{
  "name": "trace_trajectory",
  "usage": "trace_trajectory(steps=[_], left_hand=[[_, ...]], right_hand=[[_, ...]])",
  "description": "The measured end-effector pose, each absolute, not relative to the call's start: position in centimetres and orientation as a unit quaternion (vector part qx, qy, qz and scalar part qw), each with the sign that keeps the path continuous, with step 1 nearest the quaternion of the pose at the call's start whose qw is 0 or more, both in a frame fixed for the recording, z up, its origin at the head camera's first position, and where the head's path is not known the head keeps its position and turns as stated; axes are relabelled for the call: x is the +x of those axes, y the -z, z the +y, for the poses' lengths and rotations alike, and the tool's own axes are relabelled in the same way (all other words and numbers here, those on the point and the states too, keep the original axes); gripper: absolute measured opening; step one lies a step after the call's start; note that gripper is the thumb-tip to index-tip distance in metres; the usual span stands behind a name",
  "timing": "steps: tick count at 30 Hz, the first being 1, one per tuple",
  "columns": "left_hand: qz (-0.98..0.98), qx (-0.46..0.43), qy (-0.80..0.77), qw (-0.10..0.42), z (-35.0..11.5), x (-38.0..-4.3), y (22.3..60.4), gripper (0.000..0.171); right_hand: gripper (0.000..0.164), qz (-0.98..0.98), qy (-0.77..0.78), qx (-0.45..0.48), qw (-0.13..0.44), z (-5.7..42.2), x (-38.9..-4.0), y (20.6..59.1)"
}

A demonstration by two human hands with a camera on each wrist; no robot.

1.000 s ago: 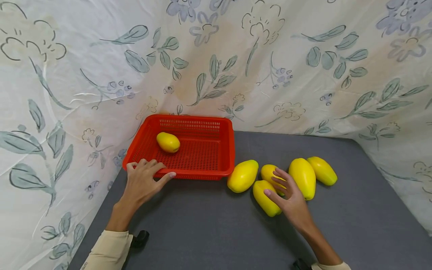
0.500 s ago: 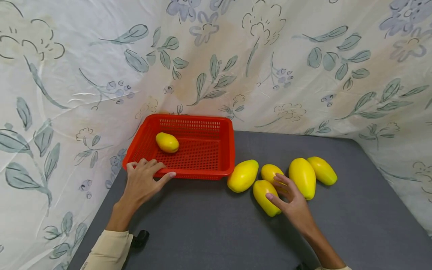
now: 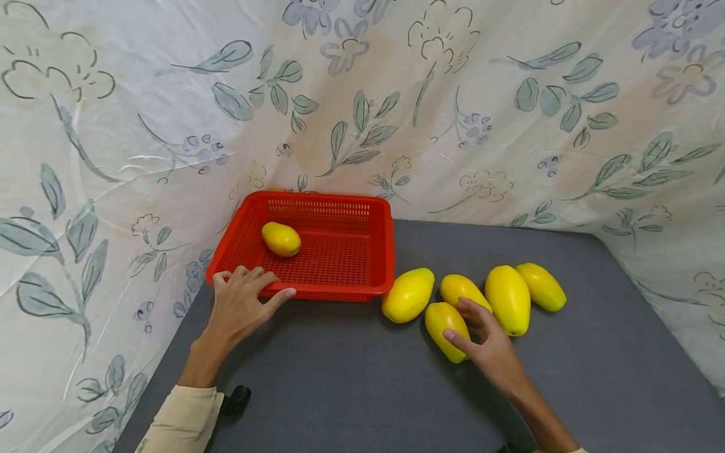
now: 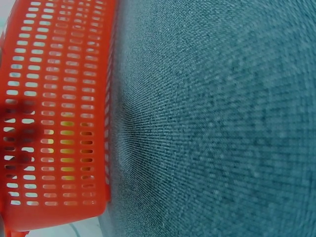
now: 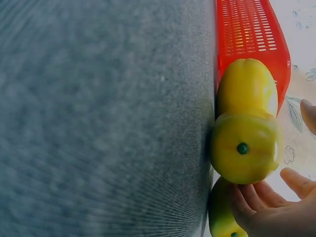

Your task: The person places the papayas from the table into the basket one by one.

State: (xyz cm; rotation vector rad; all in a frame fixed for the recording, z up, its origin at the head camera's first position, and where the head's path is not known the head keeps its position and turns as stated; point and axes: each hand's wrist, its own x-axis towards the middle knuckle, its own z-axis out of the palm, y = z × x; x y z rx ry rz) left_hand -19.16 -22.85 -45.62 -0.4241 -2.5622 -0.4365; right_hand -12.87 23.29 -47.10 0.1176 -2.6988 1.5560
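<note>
In the head view my left hand (image 3: 240, 308) grips the near rim of a red perforated basket (image 3: 323, 290), fingers over the edge and thumb along the front. One yellow mango-shaped fruit (image 3: 281, 240) lies inside the basket. My right hand (image 3: 491, 345) hovers at the nearest yellow fruit (image 3: 444, 330) of the group on the table, thumb spread from the fingers. The right wrist view shows that fruit (image 5: 246, 148) with its green stem end facing the camera. There, the fingertips (image 5: 239, 192) are right at its side and the thumb stands apart from it.
Beside the basket's right corner lies another yellow fruit (image 3: 408, 296). Behind the right hand are a smaller one (image 3: 459, 290), a large one (image 3: 507, 299) and one farther right (image 3: 540, 287). A floral curtain (image 3: 362, 113) rises behind the grey table (image 3: 340, 377).
My right hand has lowered slightly, its fingers dropping toward the nearest fruit and the gap behind it. The left hand and the basket stay as they were.
</note>
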Motion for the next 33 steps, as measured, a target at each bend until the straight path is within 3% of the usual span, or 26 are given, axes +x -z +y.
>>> trace_trajectory(steps=[14,33], left_hand=[[-0.944,-0.152,0.157,0.249,-22.8,-19.0,45.6,0.047],[-0.946,-0.141,0.158,0.244,-22.0,-19.2,45.5,0.048]], right_hand=[[0.080,-0.877,-0.479,0.021,-0.014,23.1,-13.0,47.2],[0.076,-0.892,-0.451,0.022,-0.010,23.9,-14.2,47.5]])
